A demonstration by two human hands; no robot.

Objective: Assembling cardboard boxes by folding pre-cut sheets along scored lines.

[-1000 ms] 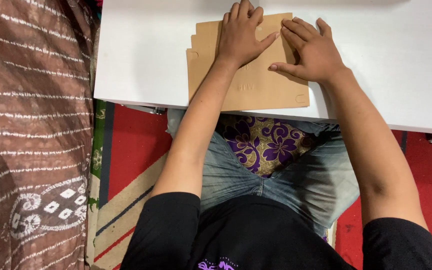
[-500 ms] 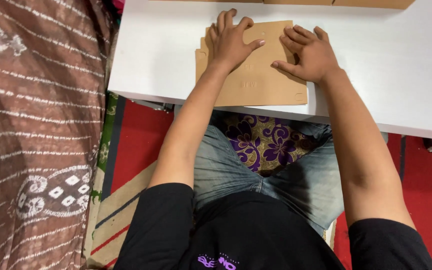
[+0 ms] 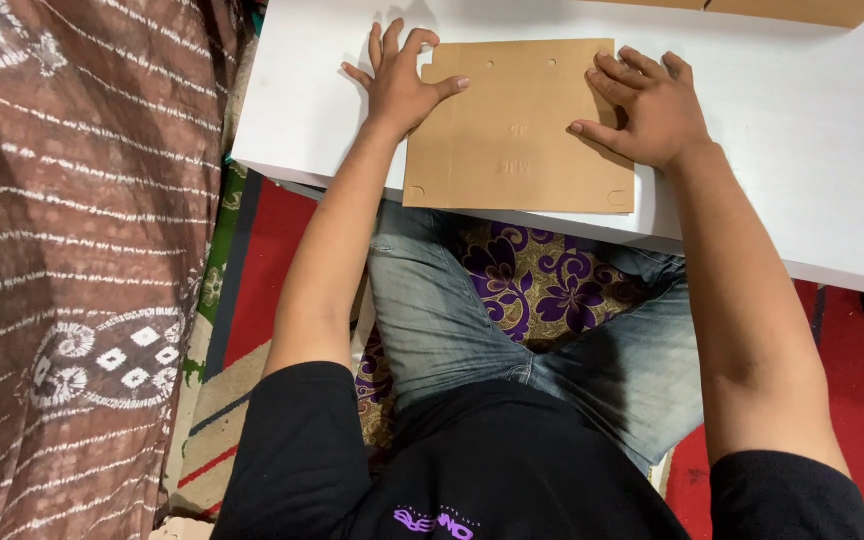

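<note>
The head view looked straight down on a flat tan cardboard blank (image 3: 517, 125) lying on the white bench (image 3: 802, 130), its near edge close to the bench edge above the person's lap. The left hand (image 3: 399, 85) lay spread on the blank's upper left corner, fingers (image 3: 392, 40) splayed and flat, partly on the bench, thumb pointing across the card. The right hand (image 3: 652, 110) rested on the right edge with its fingers loosely curled and pressing down; neither hand gripped anything, both simply held the sheet flat. Small punched holes and rounded notches showed near the top and the lower corners of the blank. More cardboard pieces (image 3: 802, 8) lay at the far edge of the bench, well apart from the hands.

The step looked like pressing and smoothing the blank flat, or squaring it on the bench. As a judgement, the next move would call for a fingertip hold on one edge while the other palm kept the sheet from sliding on the smooth surface. A brown patterned cloth (image 3: 72, 250) hung to the left.
</note>
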